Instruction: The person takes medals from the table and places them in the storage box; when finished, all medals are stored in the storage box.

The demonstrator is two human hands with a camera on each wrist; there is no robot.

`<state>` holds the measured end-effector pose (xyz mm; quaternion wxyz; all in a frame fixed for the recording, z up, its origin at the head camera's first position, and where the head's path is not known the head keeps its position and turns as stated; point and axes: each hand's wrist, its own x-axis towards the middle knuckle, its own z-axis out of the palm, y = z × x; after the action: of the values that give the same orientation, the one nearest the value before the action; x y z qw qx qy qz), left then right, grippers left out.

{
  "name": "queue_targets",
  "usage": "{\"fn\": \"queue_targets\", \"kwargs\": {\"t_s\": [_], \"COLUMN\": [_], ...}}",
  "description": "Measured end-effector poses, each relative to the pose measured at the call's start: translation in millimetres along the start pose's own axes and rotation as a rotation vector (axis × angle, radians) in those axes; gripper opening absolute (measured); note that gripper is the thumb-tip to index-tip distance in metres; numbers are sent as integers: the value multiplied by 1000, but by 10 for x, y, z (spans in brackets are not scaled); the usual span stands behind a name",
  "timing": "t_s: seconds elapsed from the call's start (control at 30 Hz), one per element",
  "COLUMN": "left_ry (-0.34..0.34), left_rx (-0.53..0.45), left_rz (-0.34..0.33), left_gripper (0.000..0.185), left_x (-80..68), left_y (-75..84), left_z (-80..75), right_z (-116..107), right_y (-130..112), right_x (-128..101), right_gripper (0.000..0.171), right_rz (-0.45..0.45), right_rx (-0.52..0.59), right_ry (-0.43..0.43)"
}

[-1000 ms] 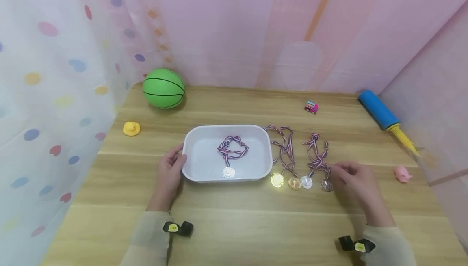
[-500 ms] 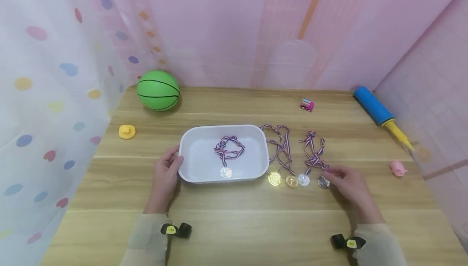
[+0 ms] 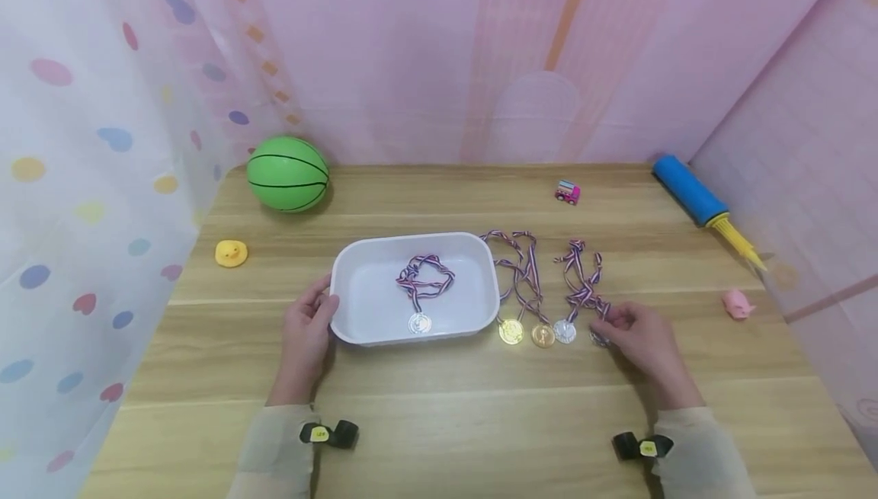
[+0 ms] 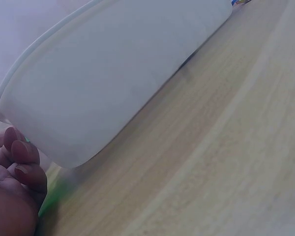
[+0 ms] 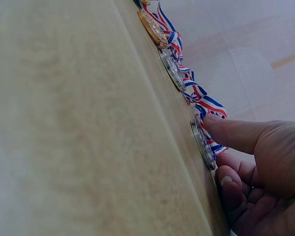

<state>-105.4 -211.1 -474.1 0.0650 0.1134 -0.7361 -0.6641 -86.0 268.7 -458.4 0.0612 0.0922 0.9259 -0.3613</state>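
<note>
My left hand [image 3: 306,329] holds the left end of a white plastic tray [image 3: 483,324], thumb on the rim and fingers curled outside below it. Inside the tray lies a silver medal [image 3: 420,323] on a striped ribbon. Right of the tray, a gold medal [image 3: 511,331], a bronze-coloured medal [image 3: 543,335] and another silver medal [image 3: 565,331] lie in a row with twisted ribbons. At the row's right end, my right hand [image 3: 641,339] pinches a dark silver medal [image 5: 202,145] and its red, white and blue ribbon, thumb on top, fingers curled at its edge.
A green ball [image 3: 288,174] and a yellow toy duck [image 3: 231,253] are at the left. A small pink toy truck [image 3: 567,192] stands toward the back. A blue hand pump [image 3: 689,188] and a pink toy pig [image 3: 738,304] lie at the right.
My right hand has moved left onto the dark silver medal, now partly covering it. The left hand keeps its hold on the tray. The whole head view has shifted slightly.
</note>
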Motion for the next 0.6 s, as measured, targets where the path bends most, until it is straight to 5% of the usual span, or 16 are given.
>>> {"fn": "queue_targets", "kwargs": {"t_s": [0.6], "left_ry": [8], "left_rx": [-1], "left_rz": [8], "left_gripper": [35], "left_x": [4], "left_y": [-4], "left_z": [-3], "right_z": [1], "right_y": [-38], "right_x": [44], "right_gripper": [26], "right_rz": [-12], "right_rx": [-65], "right_ry": [-83]}}
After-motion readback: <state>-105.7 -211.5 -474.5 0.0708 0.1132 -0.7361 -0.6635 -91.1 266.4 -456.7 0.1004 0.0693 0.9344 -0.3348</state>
